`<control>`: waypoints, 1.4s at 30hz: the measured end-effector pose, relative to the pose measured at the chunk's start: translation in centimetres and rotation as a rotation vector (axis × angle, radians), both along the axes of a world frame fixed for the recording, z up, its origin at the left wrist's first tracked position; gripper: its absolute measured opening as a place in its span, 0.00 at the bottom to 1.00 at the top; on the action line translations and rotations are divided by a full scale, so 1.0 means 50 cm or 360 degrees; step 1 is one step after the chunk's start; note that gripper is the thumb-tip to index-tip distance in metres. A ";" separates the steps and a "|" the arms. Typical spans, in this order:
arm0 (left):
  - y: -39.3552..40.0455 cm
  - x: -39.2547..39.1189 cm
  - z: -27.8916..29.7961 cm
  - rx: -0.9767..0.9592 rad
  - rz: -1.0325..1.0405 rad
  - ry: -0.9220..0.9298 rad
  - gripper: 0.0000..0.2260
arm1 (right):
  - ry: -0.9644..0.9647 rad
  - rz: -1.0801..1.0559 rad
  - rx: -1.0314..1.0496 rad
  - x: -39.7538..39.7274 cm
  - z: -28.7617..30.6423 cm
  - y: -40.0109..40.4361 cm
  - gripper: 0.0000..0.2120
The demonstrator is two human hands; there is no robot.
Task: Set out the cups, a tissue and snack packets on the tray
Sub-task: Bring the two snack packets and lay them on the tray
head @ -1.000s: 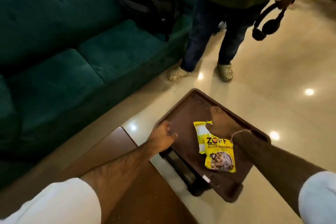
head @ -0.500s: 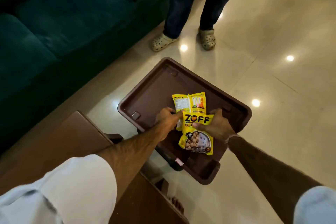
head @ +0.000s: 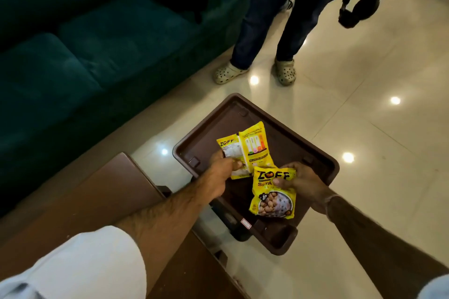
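Observation:
A dark brown plastic tray (head: 286, 138) sits low in front of me, its near end overhanging a dark stand. My left hand (head: 222, 172) grips the lower edge of two yellow snack packets (head: 245, 150) lying side by side over the tray's middle. My right hand (head: 298, 182) pinches the top right corner of a third yellow snack packet (head: 273, 198), printed with nuts, held just above the tray's near half. No cups or tissue are in sight.
A brown wooden table (head: 116, 192) lies at the lower left beside the tray. A dark green sofa (head: 97, 51) fills the upper left. A person in jeans and pale clogs (head: 257, 70) stands just beyond the tray, holding black headphones (head: 359, 7). Glossy pale tiles surround the tray.
My left hand came onto the tray and took hold of the two rear packets. The packets have spread apart, with the front one drawn toward me in my right hand.

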State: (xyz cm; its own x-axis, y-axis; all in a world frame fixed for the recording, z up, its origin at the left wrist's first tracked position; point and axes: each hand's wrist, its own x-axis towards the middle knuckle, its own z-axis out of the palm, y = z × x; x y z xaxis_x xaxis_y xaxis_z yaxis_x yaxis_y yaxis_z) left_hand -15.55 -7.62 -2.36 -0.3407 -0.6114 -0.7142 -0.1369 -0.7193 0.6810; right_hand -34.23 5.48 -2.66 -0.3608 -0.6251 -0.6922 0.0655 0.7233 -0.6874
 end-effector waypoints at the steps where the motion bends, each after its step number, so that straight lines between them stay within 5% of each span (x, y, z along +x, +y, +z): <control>1: -0.005 0.015 0.019 -0.0024 0.0035 0.0015 0.17 | -0.0055 -0.0023 -0.0017 0.001 0.014 -0.001 0.32; 6: -0.020 0.132 0.132 -0.0046 0.0104 0.0179 0.25 | -0.0229 -0.0085 -0.0118 0.015 0.098 -0.007 0.34; 11: -0.003 0.296 0.245 0.0079 0.0237 0.0456 0.14 | -0.0277 -0.0035 -0.0201 0.069 0.207 -0.028 0.32; 17: 0.060 0.527 0.377 0.0144 0.0427 0.0563 0.24 | -0.0355 0.0099 -0.0305 0.201 0.347 -0.065 0.30; 21: 0.115 0.662 0.480 -0.0059 0.0296 0.0449 0.23 | -0.0462 0.0161 -0.0371 0.311 0.442 -0.084 0.31; 24: 0.160 0.774 0.534 -0.0249 0.0334 0.0152 0.31 | -0.0494 0.0196 -0.0421 0.395 0.515 -0.091 0.31; 29: 0.226 0.953 0.599 -0.0585 0.0797 -0.0252 0.15 | -0.0609 0.0278 -0.0490 0.549 0.640 -0.100 0.28; 34: 0.313 1.142 0.712 -0.0519 0.1026 -0.0184 0.07 | -0.0527 0.0402 -0.0478 0.714 0.737 -0.101 0.31; 42: 0.400 1.464 0.678 -0.0587 0.0531 -0.0603 0.06 | -0.0285 0.0805 -0.0383 0.966 0.765 -0.074 0.33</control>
State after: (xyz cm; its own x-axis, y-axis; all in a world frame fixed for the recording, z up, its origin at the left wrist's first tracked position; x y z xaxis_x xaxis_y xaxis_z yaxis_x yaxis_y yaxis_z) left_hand 57.62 12.36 31.53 0.1466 -0.8707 -0.4695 -0.2262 -0.4916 0.8409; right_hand 14.07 1.78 35.59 0.1328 -0.8363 -0.5320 -0.1172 0.5198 -0.8462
